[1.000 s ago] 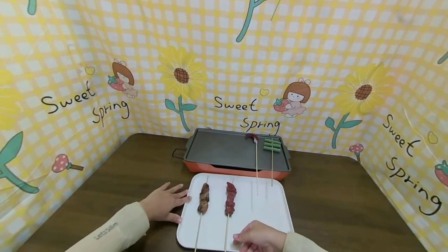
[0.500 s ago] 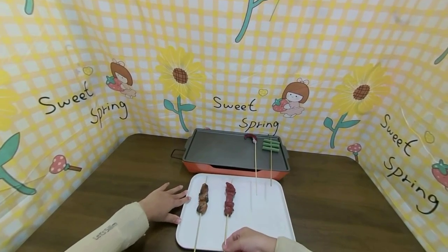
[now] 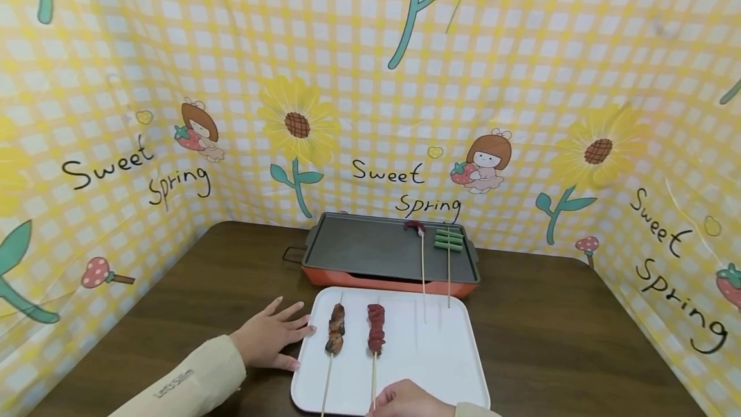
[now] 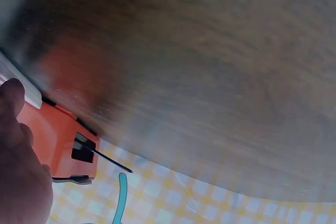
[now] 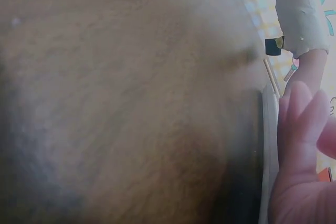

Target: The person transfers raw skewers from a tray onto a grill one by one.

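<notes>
Hands [image 3: 269, 338], every view; red meat [image 3: 376, 327], head only

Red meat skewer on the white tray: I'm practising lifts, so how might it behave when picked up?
The red meat skewer is probably light, given its slim stick. With the right hand pinching it away from the meat, the loaded end may dip or twist.

left sleeve [image 3: 199, 372]: cream, with dark lettering [image 3: 173, 383] running lengthwise. right sleeve [image 3: 471, 410]: matching cream, mostly cropped in head view.
</notes>
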Available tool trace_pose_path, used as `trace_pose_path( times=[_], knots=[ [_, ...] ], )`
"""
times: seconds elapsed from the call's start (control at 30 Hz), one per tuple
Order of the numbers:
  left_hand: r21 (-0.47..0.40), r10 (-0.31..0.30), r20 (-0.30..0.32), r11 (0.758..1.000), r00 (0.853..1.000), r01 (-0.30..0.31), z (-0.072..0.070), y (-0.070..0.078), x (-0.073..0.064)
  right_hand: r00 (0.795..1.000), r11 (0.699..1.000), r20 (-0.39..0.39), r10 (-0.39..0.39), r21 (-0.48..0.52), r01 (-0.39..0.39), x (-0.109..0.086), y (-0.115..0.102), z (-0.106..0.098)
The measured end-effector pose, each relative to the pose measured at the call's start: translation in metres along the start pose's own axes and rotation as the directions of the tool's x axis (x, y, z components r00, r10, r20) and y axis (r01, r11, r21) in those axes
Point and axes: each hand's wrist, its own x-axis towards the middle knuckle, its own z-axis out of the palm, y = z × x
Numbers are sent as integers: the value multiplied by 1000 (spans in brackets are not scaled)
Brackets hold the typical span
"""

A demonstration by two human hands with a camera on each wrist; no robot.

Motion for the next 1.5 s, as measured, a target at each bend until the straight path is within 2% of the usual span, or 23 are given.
trace_pose_path(
  times=[0.23, 0.43, 0.6, 0.73, 0.97, 1.07, 1.17, 1.33, 1.43, 1.5],
  knots=[
    [34, 12, -24, 999, 1000, -11, 7, -2, -1, 992, 993, -83, -90, -87, 82, 4, 4, -2],
    [52, 12, -55, 999, 998, -9, 7, -1, -1, 989, 991, -81, -121, -68, 116, -1, 4, -6],
    [44, 18, -52, 999, 998, -16, 8, -1, 0, 993, 995, -73, -94, -53, 90, -3, 3, -9],
    [41, 21, -53, 999, 998, -19, 9, -2, 0, 989, 989, -62, -137, -62, 133, -6, 5, -13],
    [-32, 1, -66, 999, 998, -3, 6, -2, -1, 987, 986, -54, -152, 62, 155, -10, 3, -21],
    [-89, 2, -53, 996, 999, -7, 7, -3, -4, 990, 989, -53, -133, 64, 136, -10, 1, -21],
    [-103, 19, -56, 994, 998, -25, 7, -1, -8, 994, 992, -33, -106, 65, 108, -12, 1, -22],
    [-44, 46, -90, 998, 995, -50, 7, 0, -10, 994, 991, 25, -102, 86, 100, -16, -2, -27],
    [-72, 30, -62, 997, 998, -34, 5, 1, -10, 992, 989, 68, -105, 113, 97, -19, -7, -32],
    [-84, 15, -45, 996, 999, -19, 4, 0, -10, 987, 983, 93, -134, 135, 120, -20, -11, -34]
  ],
)
